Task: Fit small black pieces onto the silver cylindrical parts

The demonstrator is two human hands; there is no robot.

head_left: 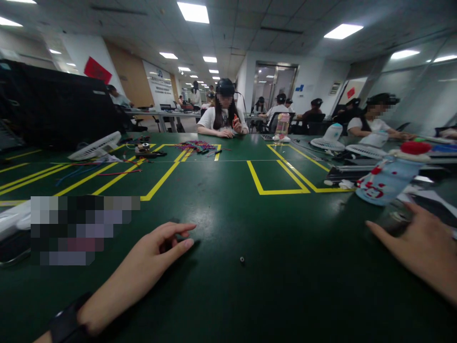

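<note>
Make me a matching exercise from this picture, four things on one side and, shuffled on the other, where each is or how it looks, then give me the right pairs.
Things
1. Small round piece
2. Left hand
3. Bottle near the right hand
4. Wire pile

Descriptions
A. Light blue, with a red top
B. Multicoloured, toward the table's far side
C. On the green tabletop, between the hands
D. Fingers loosely curled, dark band on the wrist

Pairs: 1-C, 2-D, 3-A, 4-B
</note>
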